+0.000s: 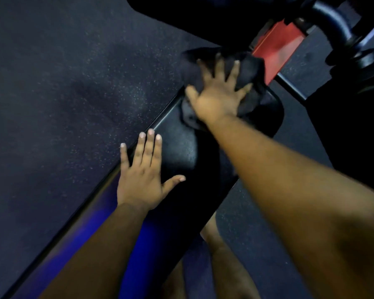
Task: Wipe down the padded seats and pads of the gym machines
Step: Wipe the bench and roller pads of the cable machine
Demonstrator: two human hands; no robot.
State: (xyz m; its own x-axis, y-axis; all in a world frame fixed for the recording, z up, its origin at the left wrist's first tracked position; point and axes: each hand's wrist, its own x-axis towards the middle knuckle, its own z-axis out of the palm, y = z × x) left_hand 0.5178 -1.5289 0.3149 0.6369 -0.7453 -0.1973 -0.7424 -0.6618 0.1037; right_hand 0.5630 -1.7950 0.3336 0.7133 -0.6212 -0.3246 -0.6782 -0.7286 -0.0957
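Your right hand (218,98) presses a black cloth (249,83) flat-fingered at the black pad's (181,152) 1 o'clock end; your left hand (141,182) rests open at 7.

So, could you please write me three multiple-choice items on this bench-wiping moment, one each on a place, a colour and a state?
1. Where on the padded bench does the dark cloth lie?
A. at the far end, near the frame
B. at the near end
C. on the floor

2. What colour is the frame part just beyond the cloth?
A. yellow
B. red
C. white

3. How is the left hand placed?
A. fist round a bottle
B. pinching the cloth
C. flat, fingers spread, on the bench

Answers: 1 A, the right hand presses the cloth there; 2 B, it shows red; 3 C, its fingers are straight and hold nothing.
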